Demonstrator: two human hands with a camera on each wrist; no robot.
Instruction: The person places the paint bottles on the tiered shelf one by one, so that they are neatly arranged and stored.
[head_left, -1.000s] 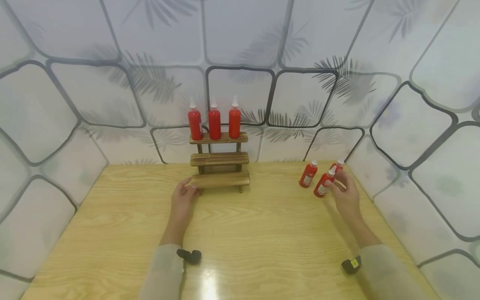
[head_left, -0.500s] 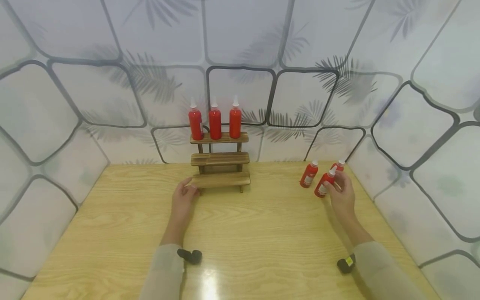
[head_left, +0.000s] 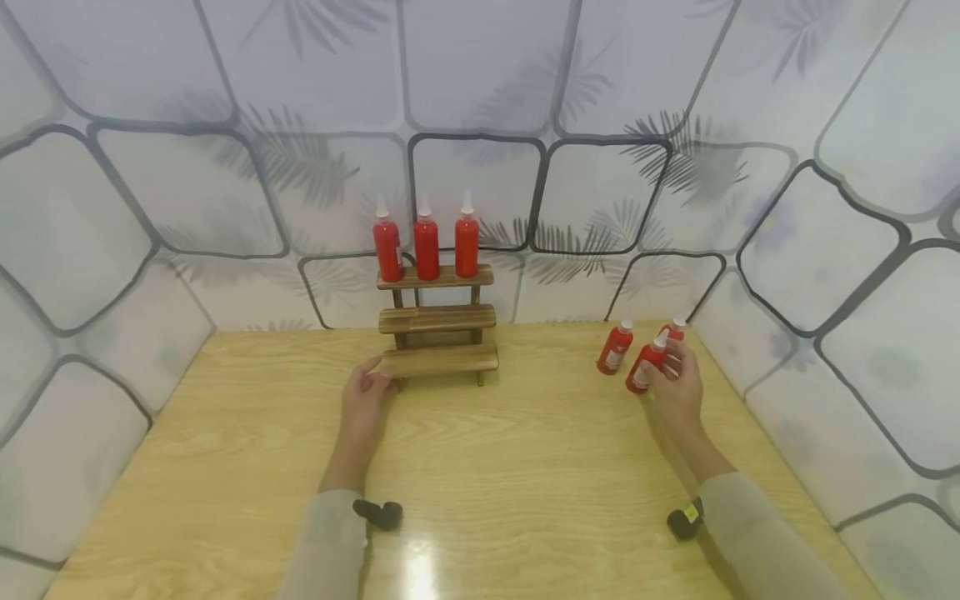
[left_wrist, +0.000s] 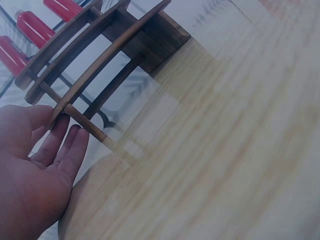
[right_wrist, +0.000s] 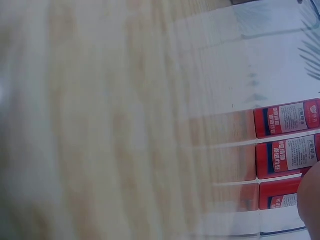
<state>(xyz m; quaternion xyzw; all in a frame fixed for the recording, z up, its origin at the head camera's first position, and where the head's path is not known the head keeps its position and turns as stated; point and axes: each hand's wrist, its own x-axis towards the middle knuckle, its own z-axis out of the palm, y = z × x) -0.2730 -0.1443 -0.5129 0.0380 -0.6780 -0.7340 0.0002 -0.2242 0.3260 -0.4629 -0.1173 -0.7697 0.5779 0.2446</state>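
Note:
My left hand [head_left: 365, 404] grips the left end of the lowest step of a three-step wooden display stand [head_left: 442, 361]. In the left wrist view, the thumb of that hand [left_wrist: 35, 175] lies over the step [left_wrist: 100, 62] and the fingers are beneath it. At the far right, my right hand [head_left: 678, 400] holds a red squeeze bottle [head_left: 638, 377] with a white nozzle, standing upright on the table. Another red bottle [head_left: 615, 350] is to its left; a third [head_left: 672, 332] stands behind, partly hidden by my fingers. The right wrist view shows labelled bottles [right_wrist: 280, 155] beside part of my hand [right_wrist: 311, 200].
Three more red bottles [head_left: 427, 248] stand in a row on the stand's top step. The wood-grain table [head_left: 480, 483] meets a patterned back wall [head_left: 480, 192] just behind the stand, and a side wall [head_left: 817, 400] rises close to my right arm.
My right hand has shifted slightly left, and its fingers have come around the front right bottle. My left hand stays on the stand, and the bottles stay in their places.

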